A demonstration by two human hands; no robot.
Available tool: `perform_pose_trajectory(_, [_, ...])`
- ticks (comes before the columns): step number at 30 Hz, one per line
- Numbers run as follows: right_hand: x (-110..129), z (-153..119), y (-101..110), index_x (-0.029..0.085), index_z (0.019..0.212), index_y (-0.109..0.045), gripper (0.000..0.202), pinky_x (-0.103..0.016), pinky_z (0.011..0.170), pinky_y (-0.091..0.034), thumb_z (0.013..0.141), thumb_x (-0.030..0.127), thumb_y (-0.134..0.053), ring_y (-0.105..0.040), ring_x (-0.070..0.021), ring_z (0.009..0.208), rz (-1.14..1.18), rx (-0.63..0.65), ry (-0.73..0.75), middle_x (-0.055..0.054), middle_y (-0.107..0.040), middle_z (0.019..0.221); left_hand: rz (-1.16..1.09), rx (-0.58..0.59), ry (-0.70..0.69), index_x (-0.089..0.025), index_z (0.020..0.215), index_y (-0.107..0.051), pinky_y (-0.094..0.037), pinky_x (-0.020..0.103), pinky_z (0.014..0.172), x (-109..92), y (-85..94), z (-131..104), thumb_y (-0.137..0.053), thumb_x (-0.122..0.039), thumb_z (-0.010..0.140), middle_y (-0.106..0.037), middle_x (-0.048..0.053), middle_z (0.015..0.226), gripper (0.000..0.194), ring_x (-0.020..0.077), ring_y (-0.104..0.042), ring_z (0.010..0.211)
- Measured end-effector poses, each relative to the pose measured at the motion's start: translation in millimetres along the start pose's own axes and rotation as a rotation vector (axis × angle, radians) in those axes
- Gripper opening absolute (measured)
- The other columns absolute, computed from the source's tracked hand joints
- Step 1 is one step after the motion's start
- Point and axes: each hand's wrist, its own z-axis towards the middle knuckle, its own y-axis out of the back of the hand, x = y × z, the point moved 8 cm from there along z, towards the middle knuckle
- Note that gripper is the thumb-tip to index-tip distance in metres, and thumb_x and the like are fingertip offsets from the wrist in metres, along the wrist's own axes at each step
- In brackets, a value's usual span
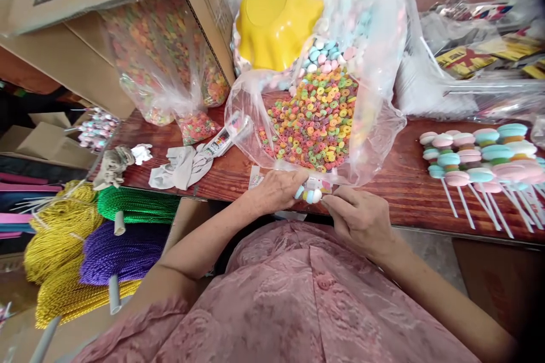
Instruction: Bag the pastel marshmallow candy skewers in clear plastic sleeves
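Low at the table's front edge, a short row of white and pale blue candies [310, 195] runs between my two hands, seemingly a candy skewer. My left hand [279, 190] closes around its left end. At the other end my right hand [361, 216] is pinched; the stick itself is hidden by the fingers. Just beyond them lies an open clear plastic bag [377, 147] full of small ring candies [317, 119] in mixed colours. Behind the rings are pastel button-shaped candies [326, 57].
A yellow wavy bowl [276, 17] lies upside down on the candies. Finished-looking candy skewers [489, 159] are piled at right, near a clear bin [451, 82] of wrappers. Left are a cardboard box [200, 11], bagged gummies [170, 62], white gloves [181, 167] and coloured cord bundles [123, 252].
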Motion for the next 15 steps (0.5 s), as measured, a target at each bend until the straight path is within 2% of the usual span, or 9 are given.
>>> perform_pose_trajectory(5, [-9, 4, -6, 0.019, 0.083, -0.071, 0.020, -0.027, 0.056, -0.034, 0.090, 0.014, -0.052, -0.054, -0.0115, 0.063, 0.085, 0.025, -0.068, -0.003, -0.066, 0.080, 0.083, 0.001, -0.091, -0.012, 0.134, -0.044, -0.051, 0.035, 0.077, -10, 8.1, 3, -0.055, -0.025, 0.090, -0.069, 0.013, 0.106, 0.047, 0.0269, -0.067, 0.096])
perform_pose_trajectory(9, [-19, -3, -3, 0.020, 0.088, -0.070, 0.015, -0.025, 0.061, -0.043, 0.092, 0.016, -0.056, -0.062, -0.0131, 0.071, 0.143, -0.017, -0.120, -0.004, -0.069, 0.084, 0.133, -0.060, -0.062, -0.013, 0.142, -0.034, -0.049, 0.042, 0.091, 1, 25.5, -1, -0.064, -0.024, 0.082, -0.062, 0.017, 0.125, 0.068, 0.0305, -0.061, 0.113])
perform_pose_trajectory(11, [-21, -5, -3, 0.019, 0.090, -0.070, 0.013, -0.025, 0.063, -0.046, 0.091, 0.017, -0.058, -0.064, -0.0134, 0.071, 0.158, -0.032, -0.121, -0.004, -0.070, 0.085, 0.143, -0.054, -0.012, -0.015, 0.141, -0.035, -0.047, 0.044, 0.093, 12, 31.1, -5, -0.065, -0.023, 0.080, -0.061, 0.017, 0.127, 0.069, 0.0309, -0.060, 0.114])
perform_pose_trajectory(15, [-23, -9, -6, 0.020, 0.091, -0.071, 0.012, -0.025, 0.067, -0.050, 0.090, 0.017, -0.060, -0.066, -0.0141, 0.073, 0.160, -0.057, -0.123, -0.005, -0.071, 0.086, 0.162, 0.005, 0.062, -0.016, 0.131, -0.046, -0.047, 0.043, 0.090, 27, 31.8, -13, -0.070, -0.029, 0.077, -0.063, 0.014, 0.120, 0.061, 0.0302, -0.058, 0.109])
